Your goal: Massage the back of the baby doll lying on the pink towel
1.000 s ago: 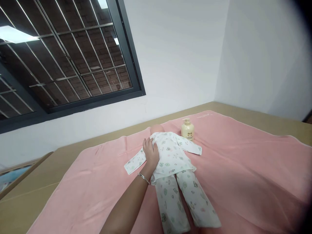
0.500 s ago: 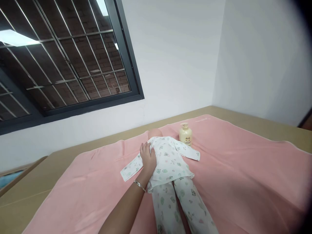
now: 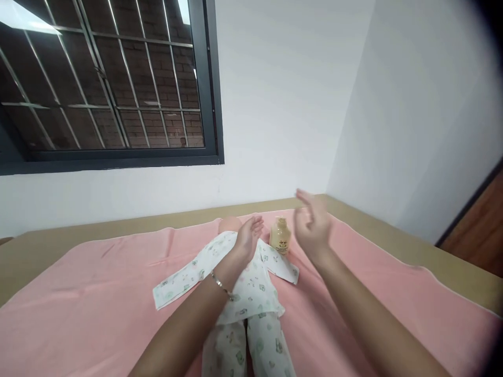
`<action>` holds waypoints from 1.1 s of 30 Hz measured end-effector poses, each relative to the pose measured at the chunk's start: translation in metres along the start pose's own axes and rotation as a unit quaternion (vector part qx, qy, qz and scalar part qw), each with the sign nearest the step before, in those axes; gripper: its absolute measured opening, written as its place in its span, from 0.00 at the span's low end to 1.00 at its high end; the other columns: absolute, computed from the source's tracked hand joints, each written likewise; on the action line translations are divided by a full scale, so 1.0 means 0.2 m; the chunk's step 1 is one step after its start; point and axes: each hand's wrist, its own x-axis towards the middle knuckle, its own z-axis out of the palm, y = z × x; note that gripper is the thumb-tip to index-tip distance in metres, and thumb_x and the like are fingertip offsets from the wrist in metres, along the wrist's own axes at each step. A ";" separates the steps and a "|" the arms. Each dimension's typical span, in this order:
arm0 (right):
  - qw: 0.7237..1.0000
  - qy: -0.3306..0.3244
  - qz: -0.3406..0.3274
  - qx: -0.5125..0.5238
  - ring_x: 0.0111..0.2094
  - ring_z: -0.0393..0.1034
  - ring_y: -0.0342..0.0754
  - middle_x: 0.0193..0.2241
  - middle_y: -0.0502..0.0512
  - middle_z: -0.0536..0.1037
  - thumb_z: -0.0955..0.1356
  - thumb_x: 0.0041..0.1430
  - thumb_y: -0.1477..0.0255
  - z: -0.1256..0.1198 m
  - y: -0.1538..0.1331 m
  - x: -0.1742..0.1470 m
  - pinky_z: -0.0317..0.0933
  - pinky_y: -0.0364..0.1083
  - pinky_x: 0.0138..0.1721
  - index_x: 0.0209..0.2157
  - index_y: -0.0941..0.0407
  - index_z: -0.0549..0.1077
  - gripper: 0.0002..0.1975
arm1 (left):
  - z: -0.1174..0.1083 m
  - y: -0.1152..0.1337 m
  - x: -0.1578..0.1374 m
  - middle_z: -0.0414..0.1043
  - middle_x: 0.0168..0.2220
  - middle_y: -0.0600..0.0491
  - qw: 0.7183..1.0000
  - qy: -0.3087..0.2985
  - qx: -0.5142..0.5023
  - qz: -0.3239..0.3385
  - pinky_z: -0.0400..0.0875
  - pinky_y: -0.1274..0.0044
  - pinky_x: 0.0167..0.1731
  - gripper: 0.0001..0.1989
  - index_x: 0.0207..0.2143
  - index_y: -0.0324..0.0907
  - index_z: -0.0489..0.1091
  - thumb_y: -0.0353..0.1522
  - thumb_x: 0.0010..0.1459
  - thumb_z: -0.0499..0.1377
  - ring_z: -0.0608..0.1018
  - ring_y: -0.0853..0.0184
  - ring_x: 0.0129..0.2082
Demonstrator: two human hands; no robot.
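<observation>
A doll [image 3: 251, 293] in white pyjamas with a small green print lies on its back, its head [image 3: 230, 224] toward the wall and its sleeves spread out. My left hand [image 3: 248, 238], with a silver bracelet at the wrist, is over the doll's chest, fingers stretched and nothing held. Whether it touches the cloth I cannot tell. To the right, my right hand [image 3: 313, 222] is raised and blurred, fingers and thumb apart, with no object visible in it. Between the two hands stands a cream-coloured pump bottle [image 3: 280, 238], just beyond the doll's right-hand sleeve in view.
A pink blanket [image 3: 118, 283] covers much of the tan padded surface [image 3: 23, 256]. White walls [image 3: 275, 104] meet in a corner behind it. A dark-framed window [image 3: 215, 104] with metal bars is at the upper left, and a brown panel [image 3: 479, 220] shows at the right edge.
My right hand has come into view on the right. My left hand has moved from the doll's left-side shoulder toward the middle of its chest. The view has turned and levelled.
</observation>
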 end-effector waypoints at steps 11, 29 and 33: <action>0.975 -0.167 0.064 -0.135 0.51 0.67 0.56 0.46 0.65 0.76 0.57 0.63 0.76 0.33 0.04 -0.16 0.49 0.57 0.63 0.47 0.65 0.74 0.19 | 0.14 -0.04 0.06 0.71 0.52 0.38 0.974 -0.008 -0.185 -0.133 0.71 0.72 0.54 0.20 0.49 0.35 0.67 0.39 0.63 0.47 0.75 0.61 0.53; 0.969 -0.229 0.004 0.091 0.69 0.36 0.56 0.68 0.61 0.46 0.52 0.70 0.62 -0.16 -0.77 -0.39 0.37 0.65 0.65 0.68 0.55 0.47 0.28 | -0.09 0.23 -1.10 0.66 0.59 0.41 0.959 -0.167 -0.192 -0.127 0.56 0.60 0.64 0.36 0.57 0.38 0.65 0.55 0.61 0.42 0.63 0.54 0.64; 0.977 -0.177 0.008 0.117 0.68 0.22 0.64 0.69 0.62 0.31 0.51 0.70 0.59 -0.35 -1.13 -0.58 0.34 0.71 0.63 0.69 0.58 0.34 0.33 | -0.05 0.27 -1.28 0.65 0.60 0.43 0.980 -0.137 -0.126 -0.074 0.55 0.58 0.64 0.38 0.58 0.41 0.66 0.58 0.60 0.41 0.60 0.53 0.65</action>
